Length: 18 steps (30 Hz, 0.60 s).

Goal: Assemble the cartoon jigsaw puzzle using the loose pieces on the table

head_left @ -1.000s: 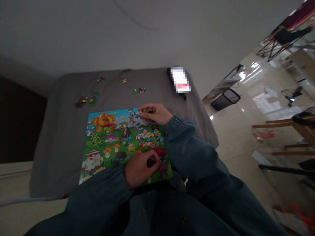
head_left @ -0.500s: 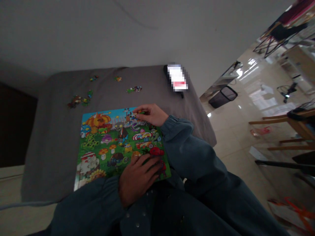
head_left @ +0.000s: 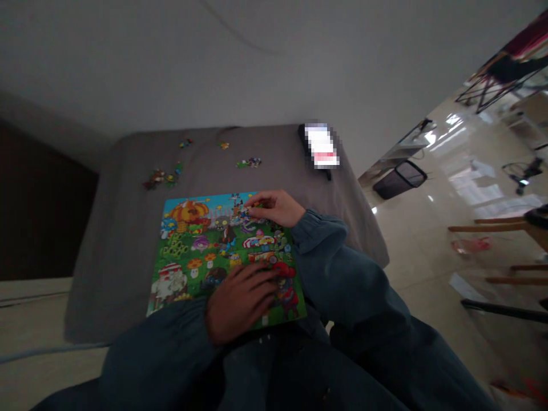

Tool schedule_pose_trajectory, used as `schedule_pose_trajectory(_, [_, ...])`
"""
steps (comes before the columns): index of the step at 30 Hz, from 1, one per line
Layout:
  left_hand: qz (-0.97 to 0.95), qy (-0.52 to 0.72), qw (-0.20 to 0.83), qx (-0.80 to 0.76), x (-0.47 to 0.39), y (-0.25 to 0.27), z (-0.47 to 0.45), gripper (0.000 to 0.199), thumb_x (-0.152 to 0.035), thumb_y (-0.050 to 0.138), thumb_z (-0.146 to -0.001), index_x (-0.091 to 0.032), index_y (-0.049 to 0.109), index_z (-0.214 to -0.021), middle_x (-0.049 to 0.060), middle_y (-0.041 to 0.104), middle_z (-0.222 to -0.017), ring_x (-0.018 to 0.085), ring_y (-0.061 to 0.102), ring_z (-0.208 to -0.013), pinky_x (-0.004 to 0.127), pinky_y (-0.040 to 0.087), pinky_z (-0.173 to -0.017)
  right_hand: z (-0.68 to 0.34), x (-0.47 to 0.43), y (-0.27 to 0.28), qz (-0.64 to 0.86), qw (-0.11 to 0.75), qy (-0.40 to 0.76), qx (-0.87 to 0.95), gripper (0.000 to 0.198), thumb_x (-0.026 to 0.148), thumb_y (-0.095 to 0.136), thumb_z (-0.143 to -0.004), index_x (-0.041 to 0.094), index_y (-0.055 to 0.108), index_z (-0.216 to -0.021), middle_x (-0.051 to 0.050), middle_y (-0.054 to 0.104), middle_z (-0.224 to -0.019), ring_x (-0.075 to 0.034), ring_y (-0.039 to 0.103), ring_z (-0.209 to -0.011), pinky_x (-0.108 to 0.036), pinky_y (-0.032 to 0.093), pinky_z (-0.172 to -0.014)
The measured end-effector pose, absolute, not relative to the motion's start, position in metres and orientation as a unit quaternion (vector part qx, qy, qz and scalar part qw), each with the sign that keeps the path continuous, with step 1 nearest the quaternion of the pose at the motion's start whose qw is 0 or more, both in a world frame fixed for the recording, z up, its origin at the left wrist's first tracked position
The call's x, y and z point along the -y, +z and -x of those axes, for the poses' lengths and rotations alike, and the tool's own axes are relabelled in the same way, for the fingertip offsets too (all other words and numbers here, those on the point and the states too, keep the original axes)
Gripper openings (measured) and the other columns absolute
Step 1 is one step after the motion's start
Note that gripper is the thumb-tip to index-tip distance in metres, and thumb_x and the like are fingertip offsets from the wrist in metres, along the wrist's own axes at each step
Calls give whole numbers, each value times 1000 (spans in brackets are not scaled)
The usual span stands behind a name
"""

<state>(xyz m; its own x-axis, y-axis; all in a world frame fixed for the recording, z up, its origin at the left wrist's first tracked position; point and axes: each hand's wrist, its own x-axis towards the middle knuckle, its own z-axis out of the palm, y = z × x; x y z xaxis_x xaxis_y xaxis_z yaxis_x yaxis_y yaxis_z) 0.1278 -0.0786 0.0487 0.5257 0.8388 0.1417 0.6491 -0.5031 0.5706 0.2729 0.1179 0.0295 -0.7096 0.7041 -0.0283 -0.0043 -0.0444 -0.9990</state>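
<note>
A colourful cartoon jigsaw puzzle [head_left: 226, 234] lies on a grey cloth-covered surface, with a pumpkin, mushrooms and zombies printed on it. My left hand [head_left: 242, 299] rests palm down across its near edge, fingers stretched out, covering part of the picture. At the puzzle's far right side is my right hand [head_left: 280, 206]. Its thumb and fingertips are pinched at the picture around a small puzzle piece, which the fingers mostly hide.
Loose puzzle pieces [head_left: 160, 178] lie beyond the puzzle at the left, with more pieces [head_left: 248, 163] nearer the middle. A phone with a lit, blurred screen [head_left: 321, 145] stands at the back right. A dark waste bin [head_left: 400, 178] is on the floor.
The camera view has shifted, so the whole scene sits further right and slightly lower. My right hand remains at the puzzle's far right side; my left hand still lies on the near edge.
</note>
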Motion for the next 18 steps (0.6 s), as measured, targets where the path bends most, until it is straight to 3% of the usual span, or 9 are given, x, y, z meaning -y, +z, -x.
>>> schedule_pose_trajectory(3, [-749, 266, 258, -549, 63, 55, -96, 23, -37, 51, -100, -26, 66, -114, 2, 75, -115, 20, 69, -106, 36, 54, -93, -272, -111, 32, 264, 240, 706, 612, 26, 30, 79, -80, 15, 72, -100, 0, 72, -80, -10, 68, -68, -23, 60, -68])
schedule_pose_trajectory(7, [-616, 343, 291, -647, 51, 48, -73, 44, -52, 47, -99, -17, 52, -124, 11, 75, -108, 21, 74, -93, 33, 60, -78, -263, -96, 33, 239, 212, 740, 591, 32, 35, 82, -76, 15, 71, -99, -1, 72, -83, -11, 69, -70, -23, 59, -63])
schedule_pose_trajectory(13, [-548, 364, 339, -672, 47, 34, -73, 54, -64, 51, -91, -16, 64, -112, 9, 76, -94, 21, 72, -76, 31, 59, -65, -252, -83, 31, 219, 182, 756, 590, 30, 31, 84, -73, 14, 71, -94, 0, 71, -81, -10, 67, -65, -26, 61, -67])
schedule_pose_trajectory(15, [-543, 359, 332, -682, 48, 38, -66, 52, -61, 51, -92, -17, 67, -114, 9, 76, -98, 22, 71, -80, 32, 59, -69, -253, -86, 31, 224, 187, 754, 589, 28, 30, 83, -74, 14, 71, -94, 0, 70, -80, -9, 66, -66, -23, 59, -63])
schedule_pose_trajectory(18, [-563, 343, 319, -681, 51, 48, -52, 46, -56, 51, -94, -21, 70, -117, 9, 73, -113, 25, 68, -100, 38, 56, -88, -258, -93, 32, 249, 205, 735, 597, 30, 31, 80, -77, 15, 70, -100, 0, 68, -80, -10, 65, -67, -17, 52, -51])
